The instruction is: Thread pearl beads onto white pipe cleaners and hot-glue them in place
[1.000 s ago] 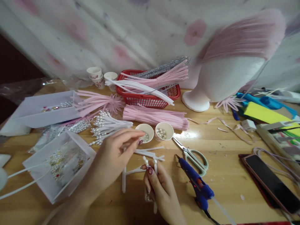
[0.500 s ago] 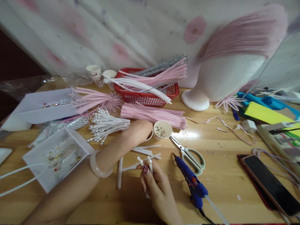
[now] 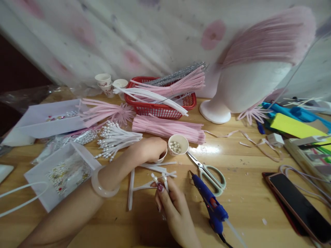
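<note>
My left hand [image 3: 152, 149], with a pale bangle [image 3: 104, 184] on its wrist, dips into a paper cup [image 3: 162, 158]; its fingertips are hidden inside. Beside it stands a second paper cup [image 3: 184, 147] holding pearl beads [image 3: 176, 147]. My right hand [image 3: 174, 208] is closed, pinching white pipe cleaners [image 3: 166, 186] with pearls at their tips between thumb and fingers. Loose white pipe cleaners [image 3: 130, 189] lie just left of it. A blue glue gun [image 3: 207, 194] and green-handled scissors [image 3: 213, 179] lie to its right.
A bundle of pearl-tipped white stems [image 3: 116, 139] and pink pipe cleaners [image 3: 168, 128] lie behind my hands. Further back are a red basket [image 3: 157, 112] and a white foam head [image 3: 248, 89]. White boxes [image 3: 36, 175] stand left; a phone [image 3: 300, 203] lies right.
My left hand has shifted slightly left and toward me, still at the cup. My right hand keeps its pinch on the pearl-tipped pipe cleaners, almost unmoved.
</note>
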Demonstrator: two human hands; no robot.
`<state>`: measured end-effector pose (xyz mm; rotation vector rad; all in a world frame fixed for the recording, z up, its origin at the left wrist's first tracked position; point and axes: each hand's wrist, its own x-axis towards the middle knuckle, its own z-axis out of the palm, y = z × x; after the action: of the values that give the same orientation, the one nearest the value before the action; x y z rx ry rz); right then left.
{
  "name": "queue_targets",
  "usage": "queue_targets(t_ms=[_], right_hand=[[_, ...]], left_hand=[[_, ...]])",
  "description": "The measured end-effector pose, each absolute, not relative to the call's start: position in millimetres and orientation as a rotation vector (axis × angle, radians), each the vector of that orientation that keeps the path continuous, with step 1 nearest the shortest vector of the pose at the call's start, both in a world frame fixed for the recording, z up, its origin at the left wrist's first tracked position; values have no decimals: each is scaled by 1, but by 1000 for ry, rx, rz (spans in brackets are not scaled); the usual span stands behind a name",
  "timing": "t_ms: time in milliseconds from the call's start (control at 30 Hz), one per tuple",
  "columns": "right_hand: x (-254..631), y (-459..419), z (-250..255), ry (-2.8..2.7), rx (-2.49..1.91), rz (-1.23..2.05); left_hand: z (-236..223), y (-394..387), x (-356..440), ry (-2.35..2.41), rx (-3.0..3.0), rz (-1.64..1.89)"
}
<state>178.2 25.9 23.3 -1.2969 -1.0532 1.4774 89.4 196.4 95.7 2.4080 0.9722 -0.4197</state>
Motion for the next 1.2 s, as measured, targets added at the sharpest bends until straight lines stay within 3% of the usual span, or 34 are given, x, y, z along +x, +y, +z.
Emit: queue_targets(t_ms=[500,1200], right_hand=[[177,25,25,-1095,-1254,1416],[184,21,14,-1096,-1320,1369]], left_hand=[[102,178,102,1133,2471,-507],[104,188,92,837,2351,-624]])
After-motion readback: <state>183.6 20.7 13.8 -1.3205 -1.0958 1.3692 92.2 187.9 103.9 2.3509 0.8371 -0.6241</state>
